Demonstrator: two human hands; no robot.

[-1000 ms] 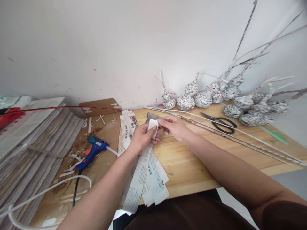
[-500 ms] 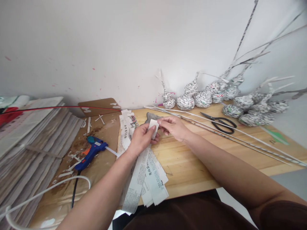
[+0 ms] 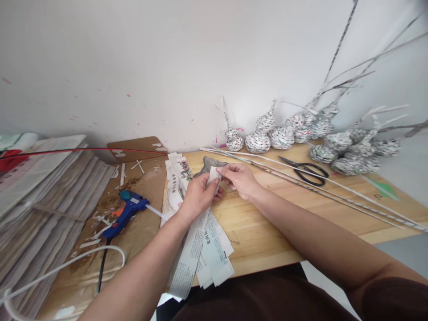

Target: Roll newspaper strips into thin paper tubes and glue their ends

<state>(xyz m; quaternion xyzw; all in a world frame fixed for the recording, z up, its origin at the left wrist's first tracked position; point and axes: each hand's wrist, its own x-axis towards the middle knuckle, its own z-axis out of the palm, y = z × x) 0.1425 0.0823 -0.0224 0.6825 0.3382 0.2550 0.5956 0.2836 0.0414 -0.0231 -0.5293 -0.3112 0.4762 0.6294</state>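
Near the middle of the wooden table, my left hand [image 3: 200, 194] grips a newspaper strip [image 3: 190, 263] close to its upper end, thumb on top. The strip runs down under my left wrist to the table's front edge. My right hand [image 3: 239, 178] pinches the strip's upper corner between thumb and fingers, almost touching my left hand. More newspaper strips [image 3: 217, 254] lie fanned beneath. Just behind my hands is a crumpled grey cloth [image 3: 209, 162].
On cardboard at left lie a blue glue gun [image 3: 125, 216] and paper scraps; a newspaper stack [image 3: 50, 191] stands beyond. Black scissors [image 3: 309, 173], long paper rods [image 3: 334, 200] and woven paper gourds [image 3: 257, 141] are at right.
The upper end of the strip looks more folded or tilted between my fingers. My right fingers have shifted slightly left, and the whole view has moved a little.
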